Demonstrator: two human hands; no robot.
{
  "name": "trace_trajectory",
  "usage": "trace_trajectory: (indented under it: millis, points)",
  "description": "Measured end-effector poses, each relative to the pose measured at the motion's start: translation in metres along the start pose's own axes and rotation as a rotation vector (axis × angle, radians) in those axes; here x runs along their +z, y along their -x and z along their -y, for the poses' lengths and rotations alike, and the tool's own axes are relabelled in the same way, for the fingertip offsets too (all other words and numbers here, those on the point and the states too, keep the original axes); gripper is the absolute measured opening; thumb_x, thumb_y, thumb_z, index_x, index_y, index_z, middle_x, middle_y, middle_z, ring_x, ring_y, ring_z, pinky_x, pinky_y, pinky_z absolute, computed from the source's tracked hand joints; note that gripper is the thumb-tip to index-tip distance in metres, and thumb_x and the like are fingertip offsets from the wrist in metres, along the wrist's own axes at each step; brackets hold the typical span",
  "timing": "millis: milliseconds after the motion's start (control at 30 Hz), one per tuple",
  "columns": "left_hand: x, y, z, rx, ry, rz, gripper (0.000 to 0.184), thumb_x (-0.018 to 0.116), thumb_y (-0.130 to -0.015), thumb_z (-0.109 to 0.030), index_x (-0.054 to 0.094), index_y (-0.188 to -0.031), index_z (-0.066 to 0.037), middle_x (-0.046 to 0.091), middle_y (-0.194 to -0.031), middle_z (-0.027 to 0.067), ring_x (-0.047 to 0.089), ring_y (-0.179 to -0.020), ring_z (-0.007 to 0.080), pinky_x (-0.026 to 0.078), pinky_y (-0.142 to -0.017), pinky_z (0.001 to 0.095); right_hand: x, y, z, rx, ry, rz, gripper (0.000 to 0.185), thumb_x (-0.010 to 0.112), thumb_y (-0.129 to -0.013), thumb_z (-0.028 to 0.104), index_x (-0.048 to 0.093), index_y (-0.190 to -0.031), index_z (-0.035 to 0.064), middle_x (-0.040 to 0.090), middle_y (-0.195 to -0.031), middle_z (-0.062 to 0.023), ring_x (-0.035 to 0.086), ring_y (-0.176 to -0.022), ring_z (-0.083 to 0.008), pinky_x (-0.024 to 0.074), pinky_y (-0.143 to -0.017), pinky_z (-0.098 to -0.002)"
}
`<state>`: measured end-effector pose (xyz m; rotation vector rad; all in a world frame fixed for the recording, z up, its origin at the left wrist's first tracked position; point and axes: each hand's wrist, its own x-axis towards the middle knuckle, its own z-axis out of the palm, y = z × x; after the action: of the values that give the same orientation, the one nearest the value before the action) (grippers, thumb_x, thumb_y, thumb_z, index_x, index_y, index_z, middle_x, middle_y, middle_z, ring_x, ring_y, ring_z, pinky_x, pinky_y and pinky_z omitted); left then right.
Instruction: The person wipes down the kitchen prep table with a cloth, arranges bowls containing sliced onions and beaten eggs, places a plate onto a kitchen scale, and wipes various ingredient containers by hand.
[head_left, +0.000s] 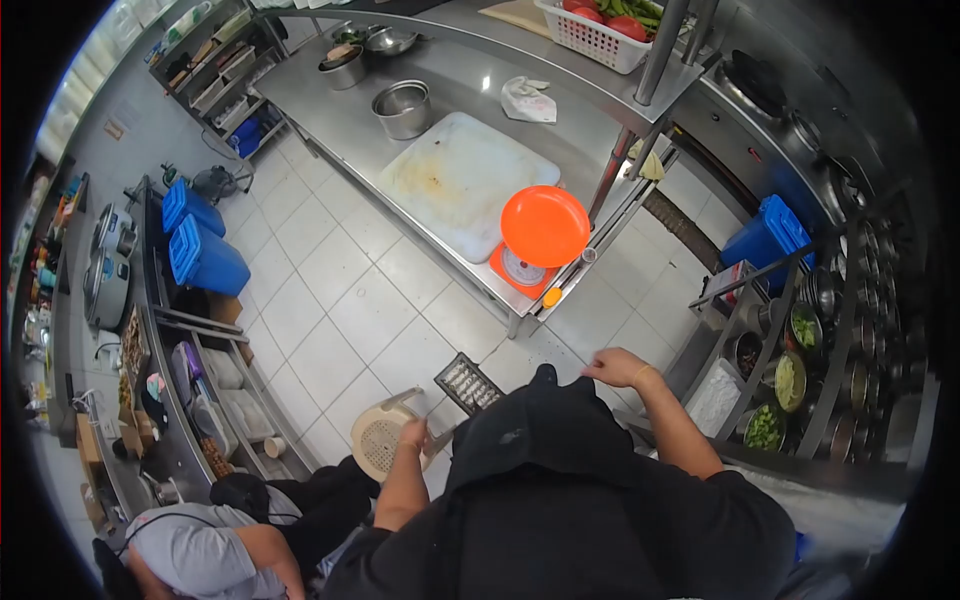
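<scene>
My left hand point(415, 433) is closed at the edge of a beige plastic stool point(380, 440) with a round, perforated seat, low on my left. To the stool's right, a dark rectangular tray or grate point(467, 383) with pale slots is near the floor, partly hidden by my body. My right hand point(618, 367) is out in front on the right, its fingers drawn together at the edge of my black apron point(540, 430). Beyond it, an orange scale point(520, 271) with a round orange pan point(545, 227) stands on the steel table's corner.
The steel table point(320, 115) holds a white cutting board point(465, 180), a metal pot point(402, 110) and a crumpled cloth point(528, 100). Blue bins point(205, 258) stand left. A rack with bowls of vegetables point(765, 428) is close on my right. Another person point(205, 545) bends down at lower left.
</scene>
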<state>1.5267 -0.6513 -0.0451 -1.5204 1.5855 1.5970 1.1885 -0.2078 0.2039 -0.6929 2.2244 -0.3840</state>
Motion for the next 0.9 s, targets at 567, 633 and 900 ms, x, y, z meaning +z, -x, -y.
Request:
trace_trajectory:
  millis: [567,633,900]
  points:
    - [-0.166,-0.161,-0.074,0.986,-1.004,-0.083,0.046,0.068,-0.096,-0.036,0.06,-0.131,-0.008,0.065,-0.101,0.0083,0.063,-0.086,0.0215,0.056,-0.07,0.0402,-0.212,-0.146,0.314,-0.365,-0.022,0.064,0.037,0.063,-0.099,0.041,0.07,-0.11,0.0065,0.073,-0.1,-0.0134,0.07,-0.094,-0.0292,0.0538,-0.083,-0.0397]
    - [-0.191,-0.126,-0.13,-0.022,0.132,-0.055,0.043,0.066,-0.097,-0.036,0.058,-0.129,-0.008,0.063,-0.107,0.0084,0.065,-0.089,0.025,0.057,-0.071,0.0422,-0.24,-0.202,0.284,-0.305,0.046,-0.092,0.035,0.064,-0.099,0.038,0.069,-0.116,0.0073,0.073,-0.098,-0.0114,0.07,-0.091,-0.025,0.0547,-0.082,-0.037]
    - [-0.278,-0.142,-0.377,0.352,0.11,-0.061,0.033,0.061,-0.102,-0.03,0.061,-0.124,-0.005,0.065,-0.106,0.0072,0.066,-0.093,0.0186,0.056,-0.074,0.0339,-0.36,-0.327,0.056,0.562,-0.536,-0.587,0.054,0.069,-0.091,0.047,0.062,-0.128,0.0089,0.063,-0.112,-0.0057,0.063,-0.091,-0.0189,0.0564,-0.071,-0.0361]
